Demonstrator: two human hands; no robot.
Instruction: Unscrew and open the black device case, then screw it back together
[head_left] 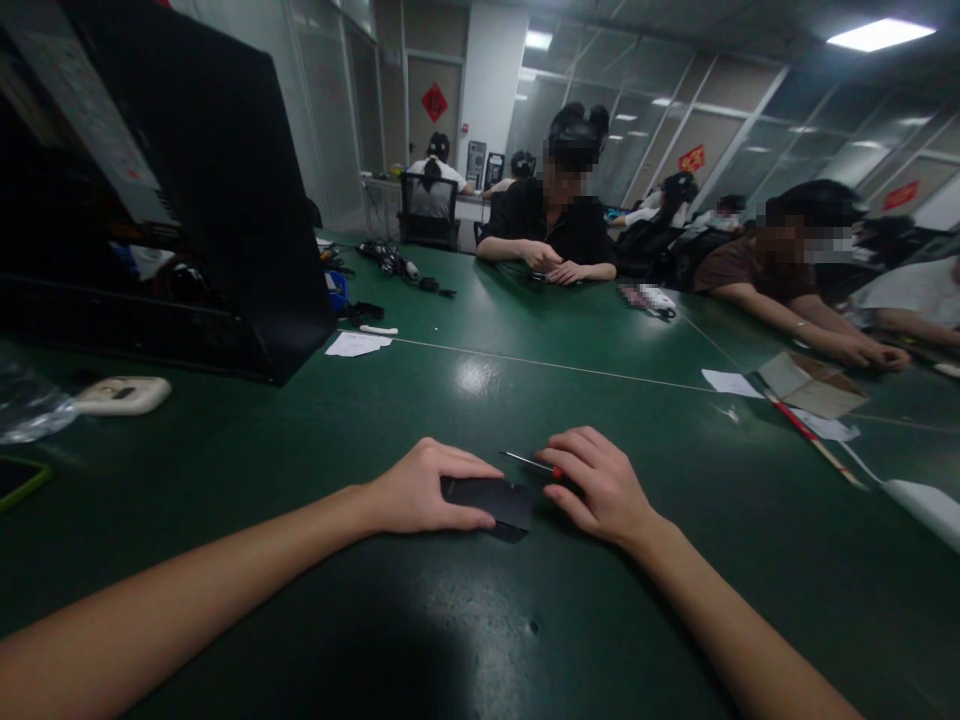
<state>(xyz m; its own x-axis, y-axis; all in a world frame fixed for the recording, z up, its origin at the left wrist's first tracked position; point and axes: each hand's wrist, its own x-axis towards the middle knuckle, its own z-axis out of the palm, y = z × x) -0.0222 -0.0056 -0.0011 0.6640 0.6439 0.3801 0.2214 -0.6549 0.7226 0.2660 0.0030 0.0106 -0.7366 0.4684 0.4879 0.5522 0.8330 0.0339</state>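
My left hand [420,488] grips a flat black rectangular box [491,503] from its left side, fingers along the far edge and thumb along the near edge. The box rests on the green tabletop [315,620]. To its right, my right hand [596,485] is closed around a screwdriver [531,462]. A thin metal shaft points left, past the box's far right corner, and a bit of red handle shows at the fingers. The rest of the handle is hidden under the hand.
A large open black computer case [217,190] stands at left, near a white device [127,395] and clear plastic [34,400]. Cables [397,265] lie farther back. An open cardboard box [814,385] and paper scraps are at right. Other people sit across the table.
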